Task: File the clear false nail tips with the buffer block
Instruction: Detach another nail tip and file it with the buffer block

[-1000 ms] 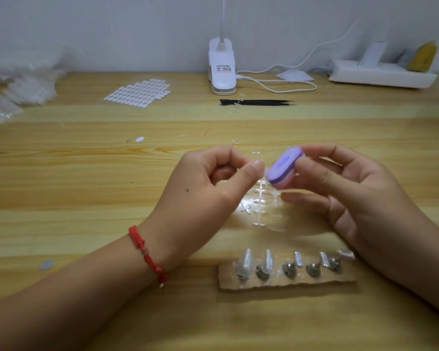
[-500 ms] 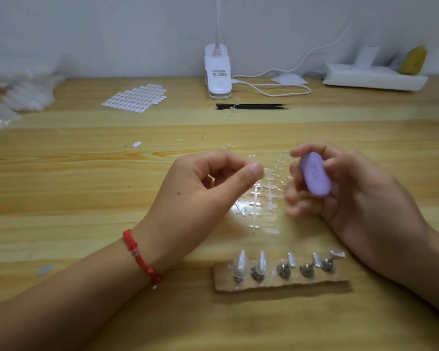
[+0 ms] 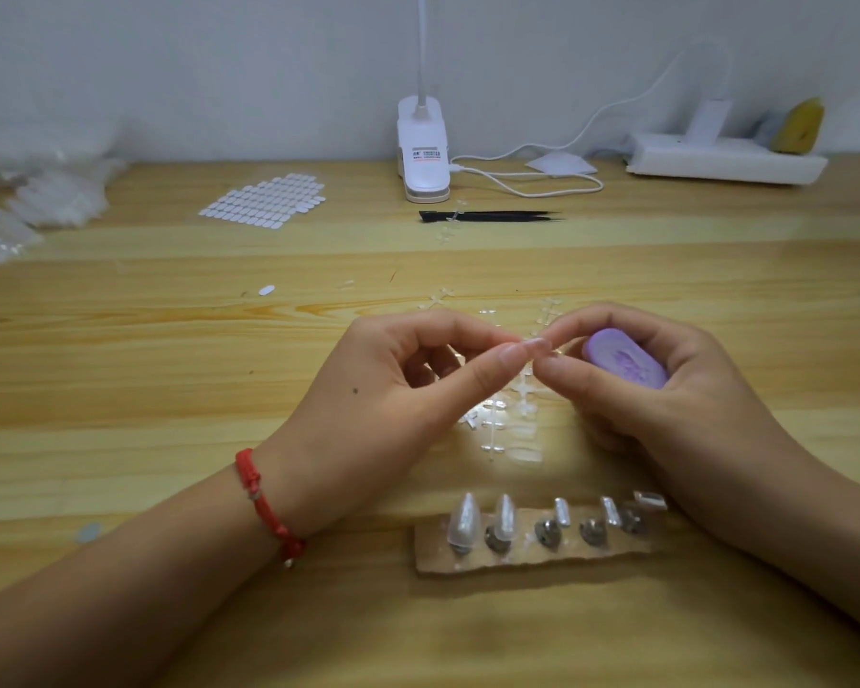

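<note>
A wooden table (image 3: 120, 389) fills the frame from the bottom edge up to the pale wall; both forearms come in from the lower corners and meet just right of centre.

The left hand (image 3: 383, 404) is curled, its back towards the camera; its thumb and forefinger are drawn together into a pinch at their tips, the other fingers folded beneath. The right hand (image 3: 691, 414) is also curled; its fingers and palm cup the purple buffer block (image 3: 624, 360), whose broad face is turned up, while its thumb and forefinger reach left to meet the left hand's pinch. The two hands touch at the fingertips, above the table; between them sits a clear nail tip (image 3: 536, 344), small and pale, and its exact outline is hard to make out.

Below the hands, in the lower middle, lies a cardboard strip (image 3: 532, 558) carrying a row of small metal stands, some topped with clear tips. A white power strip (image 3: 726, 163) lies at the upper right; a white lamp base (image 3: 423, 146) stands at the upper middle; a sheet of oval tabs (image 3: 264, 198) lies left of it; black tweezers (image 3: 492, 217) lie just in front of the lamp. Loose clear tips on their sprues (image 3: 512, 429) lie on the table under the hands; a red bracelet (image 3: 261, 504) circles the left wrist.
</note>
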